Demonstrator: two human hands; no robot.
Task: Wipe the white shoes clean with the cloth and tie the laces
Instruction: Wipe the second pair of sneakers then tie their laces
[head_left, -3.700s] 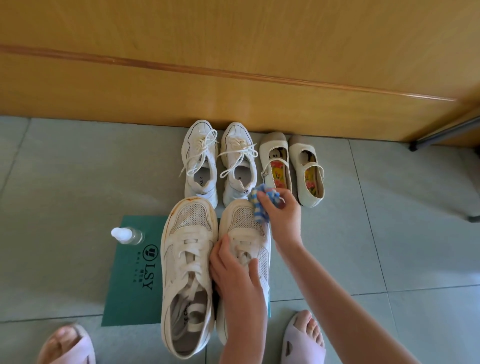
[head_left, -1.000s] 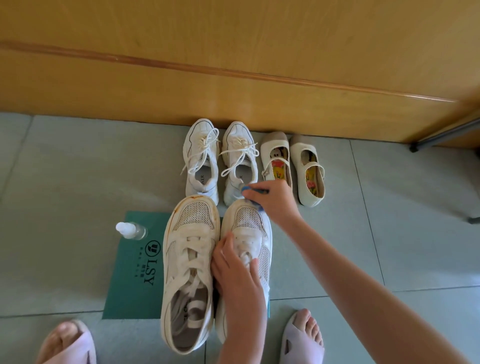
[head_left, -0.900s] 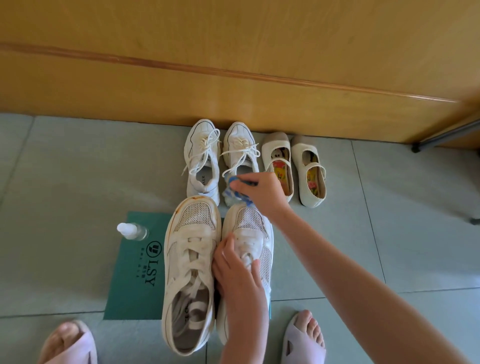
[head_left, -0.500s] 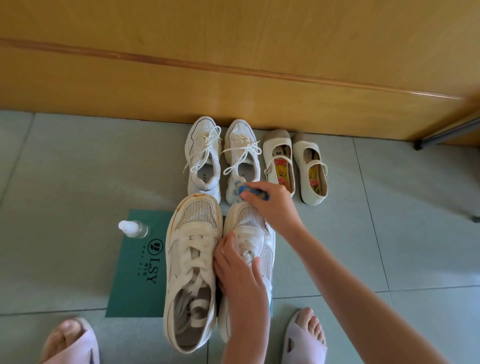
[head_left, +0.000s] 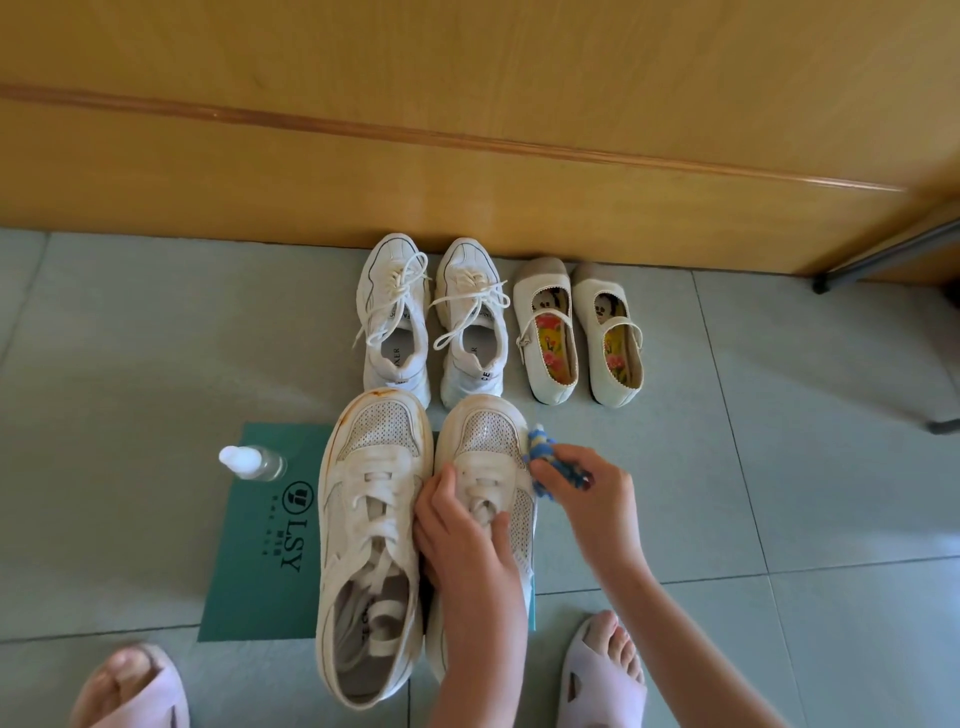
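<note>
Tiled floor (head_left: 130, 364) bears green mat (head_left: 260, 561), small sneakers (head_left: 395, 322), strap shoes (head_left: 545, 332).

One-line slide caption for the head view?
Right hand holds a blue cloth against the side of the right sneaker while the left hand grips it.
</note>
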